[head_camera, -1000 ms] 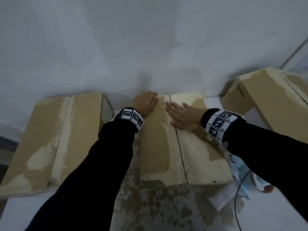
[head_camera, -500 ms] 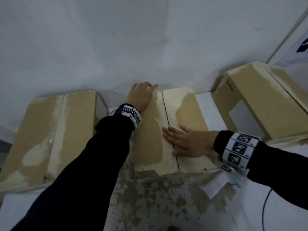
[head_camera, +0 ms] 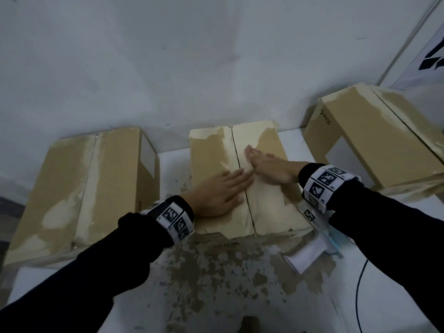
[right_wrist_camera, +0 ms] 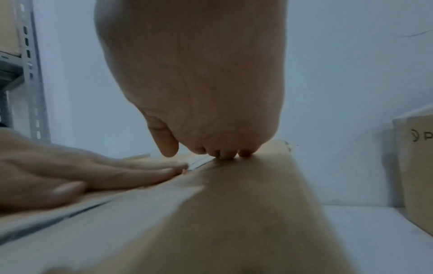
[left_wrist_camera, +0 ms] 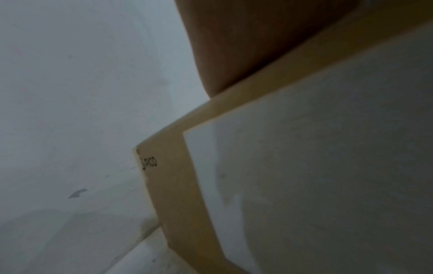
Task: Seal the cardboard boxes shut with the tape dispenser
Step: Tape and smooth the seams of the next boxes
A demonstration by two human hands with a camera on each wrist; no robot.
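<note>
Left hand [head_camera: 217, 193] and right hand [head_camera: 266, 165] flat, fingers straight, pressing middle box [head_camera: 269, 212] flaps, gripping nothing. Risk: flaps [head_camera: 209, 155] springing apart on release; tape dispenser unseen.

Both hands, right hand [right_wrist_camera: 192, 77] and left hand [right_wrist_camera: 77, 176], press flat on the box [right_wrist_camera: 234, 213].

At the right edge of the head view the right-hand box [head_camera: 374, 140] is cut off, the papers [head_camera: 310, 255] at lower right are partly hidden beneath the right sleeve [head_camera: 384, 227], and in the left wrist view only a blurred palm edge of the left hand [left_wrist_camera: 246, 46] is shown.
</note>
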